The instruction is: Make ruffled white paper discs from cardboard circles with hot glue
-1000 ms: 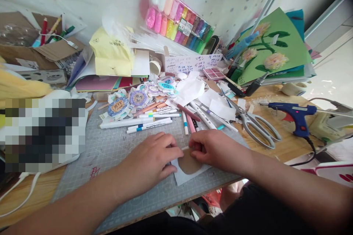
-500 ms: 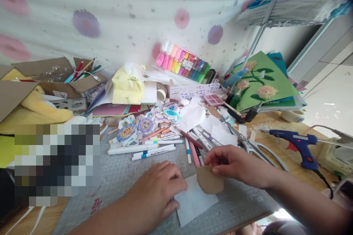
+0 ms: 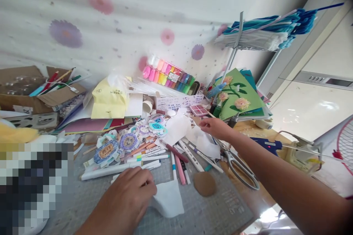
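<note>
1. Pinching the left edge of a white sheet (image 3: 169,200), the left hand (image 3: 125,192) is low over the cutting mat (image 3: 215,216), its fingers curled and the sheet bending away from them.
2. Stretched well forward, the right hand (image 3: 214,128) is over the white paper scraps (image 3: 202,141), fingers drawn together beside a small brown piece (image 3: 196,119); whether they grasp anything, I cannot tell.
3. Flat on the mat lies a brown disc (image 3: 204,184), to the right of the sheet and apart from it, with neither hand on it.
4. Beyond the sheet and disc, markers (image 3: 190,154) spread across the mat, and decorated cut-outs (image 3: 129,141) are heaped to their left.
5. Right of the disc, scissors (image 3: 242,170) lie partly under the right forearm; past the arm is a blue glue gun (image 3: 266,146), partly hidden, on the wooden desk (image 3: 264,200).
6. Along the back stand a cardboard box (image 3: 19,103) of pencils, a yellow packet (image 3: 109,101), a pack of coloured clay (image 3: 171,75) and a green card (image 3: 233,95) with raised flowers.
</note>
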Motion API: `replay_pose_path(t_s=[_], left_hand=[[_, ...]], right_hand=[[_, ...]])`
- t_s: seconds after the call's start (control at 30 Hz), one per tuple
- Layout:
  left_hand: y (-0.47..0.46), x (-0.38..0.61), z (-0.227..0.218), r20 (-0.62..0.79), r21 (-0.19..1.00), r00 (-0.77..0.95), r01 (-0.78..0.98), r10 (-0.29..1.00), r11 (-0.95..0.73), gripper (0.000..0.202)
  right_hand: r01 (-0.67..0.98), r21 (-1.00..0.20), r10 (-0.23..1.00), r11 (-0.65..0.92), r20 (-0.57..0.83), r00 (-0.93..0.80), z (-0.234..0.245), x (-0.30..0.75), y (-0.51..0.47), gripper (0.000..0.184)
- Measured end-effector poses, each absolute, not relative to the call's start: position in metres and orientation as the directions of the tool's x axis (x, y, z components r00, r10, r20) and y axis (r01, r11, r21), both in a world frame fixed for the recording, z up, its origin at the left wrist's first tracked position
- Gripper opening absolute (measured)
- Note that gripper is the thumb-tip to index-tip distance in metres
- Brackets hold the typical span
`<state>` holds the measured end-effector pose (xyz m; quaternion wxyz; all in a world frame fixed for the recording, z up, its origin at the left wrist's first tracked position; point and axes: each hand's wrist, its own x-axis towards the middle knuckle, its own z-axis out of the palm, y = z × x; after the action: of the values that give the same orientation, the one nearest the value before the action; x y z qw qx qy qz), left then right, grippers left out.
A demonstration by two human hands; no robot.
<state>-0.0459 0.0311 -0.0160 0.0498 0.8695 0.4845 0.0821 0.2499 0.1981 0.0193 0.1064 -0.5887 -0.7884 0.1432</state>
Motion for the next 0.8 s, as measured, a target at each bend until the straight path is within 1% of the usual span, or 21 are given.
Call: replay_pose_path(t_s=[0.07,0.13,0.2,0.27,0.37,0.47,0.6,0.67,0.7,0.77,0.8], left_hand=[[0.033,-0.049,-0.017,0.133,0.154,0.476,0.857,0.87,-0.492,0.03],[0.034,-0.052,-0.021,0.206,0.169,0.457,0.855,0.866,-0.491,0.032],[0.034,-0.053,-0.025,0.313,0.194,0.441,0.837,0.841,-0.511,0.035],[0.034,-0.052,-0.028,0.41,0.212,0.412,0.825,0.814,-0.525,0.033],[0.034,-0.05,-0.028,0.478,0.242,0.392,0.801,0.786,-0.547,0.023],[0.035,-0.05,-0.025,0.509,0.265,0.386,0.78,0.769,-0.567,0.017],[0.04,-0.058,-0.024,0.555,0.281,0.415,0.722,0.721,-0.632,0.019],[0.04,-0.063,-0.025,0.577,0.352,0.361,0.7,0.733,-0.622,0.022],[0.04,-0.064,-0.025,0.577,0.418,0.302,0.689,0.759,-0.592,0.023],[0.037,-0.064,-0.023,0.511,0.612,0.16,0.622,0.845,-0.488,0.021],[0.035,-0.062,-0.022,0.434,0.725,0.105,0.55,0.895,-0.416,0.02]], right_hand=[[0.901,-0.375,0.972,0.22,0.005,-0.235,0.009,0.237,0.222,0.023],[0.892,-0.405,0.977,0.201,0.014,-0.213,-0.001,0.219,0.238,0.029],[0.874,-0.437,0.975,0.211,0.034,-0.219,-0.005,0.201,0.248,0.03],[0.848,-0.474,0.97,0.237,0.072,-0.231,0.0,0.188,0.254,0.027],[0.798,-0.536,0.961,0.273,0.186,-0.204,0.025,0.186,0.264,0.024],[0.739,-0.596,0.931,0.314,0.347,-0.115,0.058,0.2,0.274,0.024],[0.637,-0.659,0.865,0.4,0.501,-0.024,0.09,0.217,0.274,0.021],[0.578,-0.669,0.833,0.468,0.552,-0.035,0.099,0.217,0.262,0.022],[0.55,-0.663,0.814,0.508,0.579,-0.054,0.102,0.215,0.252,0.023],[0.503,-0.637,0.77,0.585,0.63,-0.098,0.104,0.205,0.223,0.023],[0.484,-0.604,0.736,0.633,0.663,-0.135,0.102,0.199,0.204,0.023]])
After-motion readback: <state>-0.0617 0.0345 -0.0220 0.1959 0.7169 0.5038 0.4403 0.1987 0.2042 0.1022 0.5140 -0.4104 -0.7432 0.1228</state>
